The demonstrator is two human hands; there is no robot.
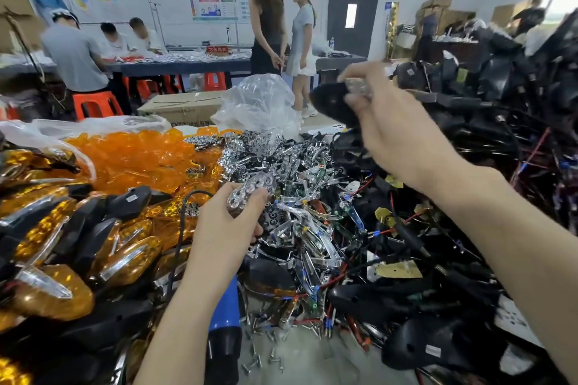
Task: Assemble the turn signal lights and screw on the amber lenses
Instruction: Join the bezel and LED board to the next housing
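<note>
My left hand (230, 222) grips a chrome reflector piece (250, 189) just above the heap of chrome reflectors (281, 159) at the table's middle. Raised at the upper right, my right hand (397, 131) holds a black turn signal housing (331, 100) with a chrome reflector (359, 87) pinched against it by thumb and fingers. Loose amber lenses (137, 153) lie piled at the back left. Finished lights with amber lenses (62, 244) are stacked at the left. Several small screws (266, 353) lie on the grey table near the front.
A blue and black electric screwdriver (225, 334) lies under my left forearm. Black housings with wires (438, 306) cover the right side and rise in a tall heap (516, 87). A clear plastic bag (259, 103) stands behind the reflectors. Several people work or stand in the background.
</note>
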